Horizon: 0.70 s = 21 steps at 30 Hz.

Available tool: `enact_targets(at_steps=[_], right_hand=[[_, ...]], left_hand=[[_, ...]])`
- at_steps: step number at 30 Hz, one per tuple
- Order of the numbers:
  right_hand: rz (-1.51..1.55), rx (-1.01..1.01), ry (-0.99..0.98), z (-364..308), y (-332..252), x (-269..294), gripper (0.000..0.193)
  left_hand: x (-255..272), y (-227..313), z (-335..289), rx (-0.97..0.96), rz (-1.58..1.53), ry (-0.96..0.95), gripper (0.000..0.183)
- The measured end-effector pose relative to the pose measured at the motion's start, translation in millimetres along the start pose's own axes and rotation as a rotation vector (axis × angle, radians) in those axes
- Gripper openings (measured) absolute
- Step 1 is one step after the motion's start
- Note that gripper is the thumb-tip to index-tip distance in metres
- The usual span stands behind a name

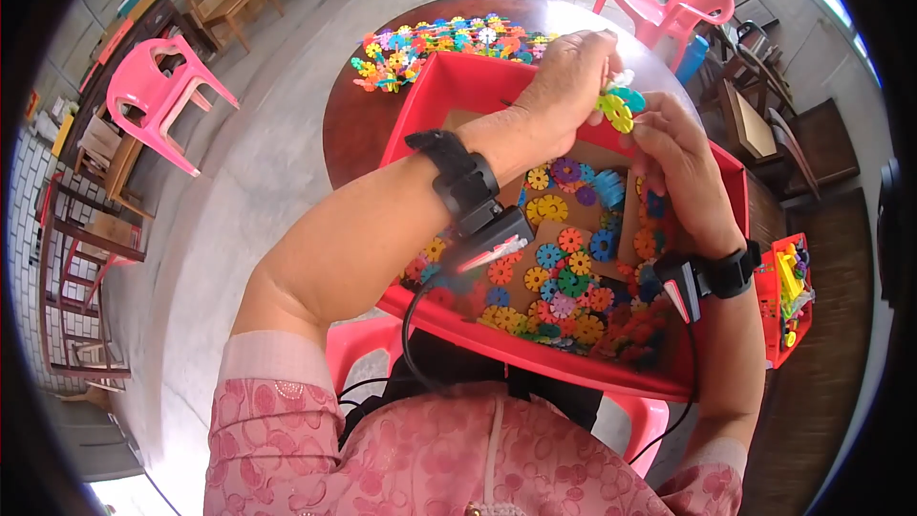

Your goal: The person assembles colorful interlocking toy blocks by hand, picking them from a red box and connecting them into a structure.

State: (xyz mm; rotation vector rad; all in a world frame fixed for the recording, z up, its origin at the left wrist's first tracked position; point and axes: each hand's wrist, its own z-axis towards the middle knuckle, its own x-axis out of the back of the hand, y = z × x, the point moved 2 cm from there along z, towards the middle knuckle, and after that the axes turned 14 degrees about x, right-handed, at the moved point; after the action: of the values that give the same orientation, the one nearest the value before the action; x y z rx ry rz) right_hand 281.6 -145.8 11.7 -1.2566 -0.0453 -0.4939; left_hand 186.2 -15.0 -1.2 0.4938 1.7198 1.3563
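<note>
Above the far right part of a red box [449, 86], my left hand [565, 86] and my right hand [673, 153] meet around a few joined plastic snowflake discs. A yellow-green disc [616, 114] faces me, with a teal disc [629, 97] and a white one behind it. Both hands pinch the discs, and my left fingertips are partly hidden behind them. Below, the box holds many loose notched discs [571, 266] in orange, yellow, blue, green and purple, lying among pieces of brown cardboard.
The box rests on a round brown table [349, 124]. At its far side lies a colourful assembly of linked discs [449, 43]. Pink plastic chairs stand left [158, 100] and far right [669, 0]. A red basket [785, 296] of toy parts is at the right. Cables hang from both wrist devices.
</note>
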Motion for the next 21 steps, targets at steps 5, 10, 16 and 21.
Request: enact_targets(at_steps=[5, 10, 16, 21], right_hand=[[0.035, -0.003, -0.057, -0.3, 14.6, 5.2, 0.021], [-0.053, 0.073, 0.004, 1.5, 24.1, 11.1, 0.022], [-0.01, 0.119, 0.059, -0.5, 25.9, 14.0, 0.02], [-0.156, 0.092, -0.038, 4.2, 39.9, 13.3, 0.019]], left_hand=[[10.0, -1.6, 8.2, 0.027, 0.062, 0.044, 0.022], [6.7, 1.4, 10.9, 0.093, 0.073, -0.044, 0.018], [2.4, -4.0, 8.1, 0.257, 0.134, -0.262, 0.024], [12.2, -10.1, 22.0, 0.159, 0.155, -0.202, 0.028]])
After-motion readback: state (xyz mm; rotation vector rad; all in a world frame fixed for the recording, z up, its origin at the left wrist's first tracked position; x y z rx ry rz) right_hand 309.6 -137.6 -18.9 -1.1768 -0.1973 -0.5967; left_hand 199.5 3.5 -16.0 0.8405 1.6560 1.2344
